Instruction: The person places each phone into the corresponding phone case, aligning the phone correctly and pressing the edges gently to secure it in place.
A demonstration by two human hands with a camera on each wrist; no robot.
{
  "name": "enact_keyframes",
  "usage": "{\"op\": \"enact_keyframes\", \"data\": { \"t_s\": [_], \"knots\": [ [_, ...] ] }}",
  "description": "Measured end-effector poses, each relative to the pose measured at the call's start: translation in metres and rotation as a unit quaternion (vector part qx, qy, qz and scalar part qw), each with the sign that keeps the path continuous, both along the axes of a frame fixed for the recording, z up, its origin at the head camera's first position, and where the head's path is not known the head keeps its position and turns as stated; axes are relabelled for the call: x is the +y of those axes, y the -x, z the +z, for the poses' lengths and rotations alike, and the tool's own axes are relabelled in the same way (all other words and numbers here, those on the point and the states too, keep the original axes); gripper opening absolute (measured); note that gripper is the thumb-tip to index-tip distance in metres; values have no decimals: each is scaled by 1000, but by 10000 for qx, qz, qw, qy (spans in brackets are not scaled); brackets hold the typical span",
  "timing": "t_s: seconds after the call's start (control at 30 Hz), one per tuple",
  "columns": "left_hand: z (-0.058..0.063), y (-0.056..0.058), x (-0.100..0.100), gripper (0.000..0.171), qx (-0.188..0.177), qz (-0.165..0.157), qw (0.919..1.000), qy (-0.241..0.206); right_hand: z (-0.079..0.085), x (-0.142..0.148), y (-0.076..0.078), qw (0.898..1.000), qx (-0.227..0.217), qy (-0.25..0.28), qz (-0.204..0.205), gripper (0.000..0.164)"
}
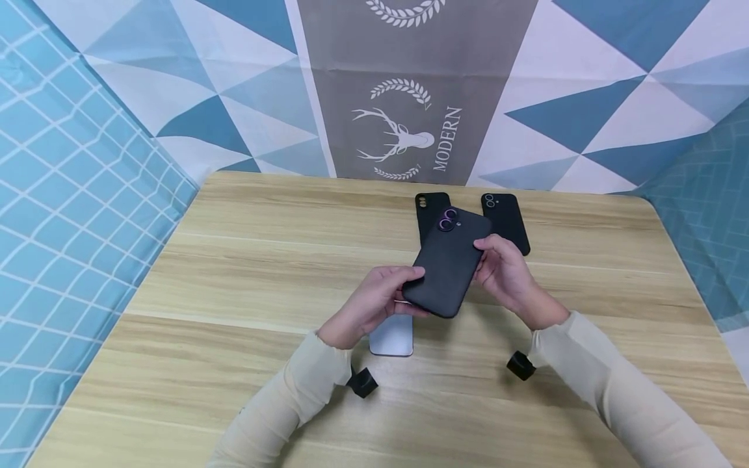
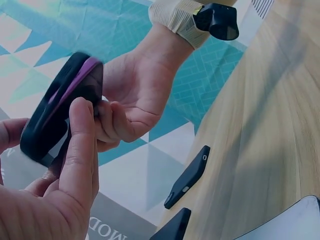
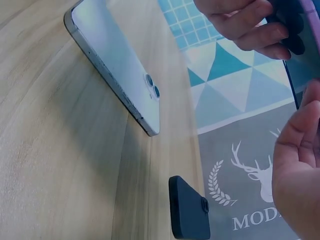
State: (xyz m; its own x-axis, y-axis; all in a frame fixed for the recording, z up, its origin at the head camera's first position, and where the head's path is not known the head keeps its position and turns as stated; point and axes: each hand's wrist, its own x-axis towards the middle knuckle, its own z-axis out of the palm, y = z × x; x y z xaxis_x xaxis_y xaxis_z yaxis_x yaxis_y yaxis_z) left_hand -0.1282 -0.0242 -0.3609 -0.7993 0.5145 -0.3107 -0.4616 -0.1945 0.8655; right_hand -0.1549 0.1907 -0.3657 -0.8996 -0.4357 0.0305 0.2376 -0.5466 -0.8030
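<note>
Above the table, both hands hold a purple-edged phone [image 2: 86, 71] in a black phone case [image 1: 447, 266]. In the head view the case's back faces up, and purple rings show around the camera lenses. My left hand [image 1: 374, 296] grips the near left edge, thumb on the back and fingers underneath. At the far right edge my right hand [image 1: 509, 276] pinches it, with the thumb on the back edge and its other fingers curled beneath. The left wrist view shows the purple edge and part of the dark glossy front; how fully the phone sits in the case I cannot tell.
A white phone [image 1: 391, 341] lies on the wooden table [image 1: 246, 273] below the left hand. Behind the held phone lie a black phone case [image 1: 430, 207] and another black case [image 1: 509, 224] to its right. Patterned cloth [image 1: 234, 78] stands along the table's back edge.
</note>
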Motion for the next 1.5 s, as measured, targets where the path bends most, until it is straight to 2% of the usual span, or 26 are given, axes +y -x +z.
{"op": "enact_keyframes", "data": {
  "t_s": [0.13,0.23,0.33,0.47,0.57,0.77,0.93,1.1,1.23,1.5],
  "knots": [
    [1,-1,-1,21,76,4,9999,-108,0,0,0,9995,-33,323,-37,40],
    [2,-3,0,16,119,17,9999,-82,0,-1,0,9990,-33,437,-66,38],
    [2,-3,1,18,121,87,9999,-72,0,-2,0,9987,-2,508,-17,36],
    [1,-3,2,28,174,243,9995,-112,-2,-3,-1,9985,65,544,37,36],
    [0,-3,3,32,284,328,9990,-87,-2,-2,-3,9993,201,311,-52,37],
    [-2,-1,0,31,409,364,9984,145,1,1,-3,9958,465,-598,-523,32],
    [-4,1,-3,28,445,333,9982,211,5,6,-2,9914,293,-1048,-728,29],
    [-2,3,-6,18,378,420,9982,220,6,10,-2,9902,22,-1151,-792,29],
    [-1,6,-9,14,274,666,9974,64,5,11,-4,9938,-184,-864,-668,29],
    [1,9,-11,21,71,911,9951,-365,3,8,-8,9993,-147,143,-300,26]
  ]
}}
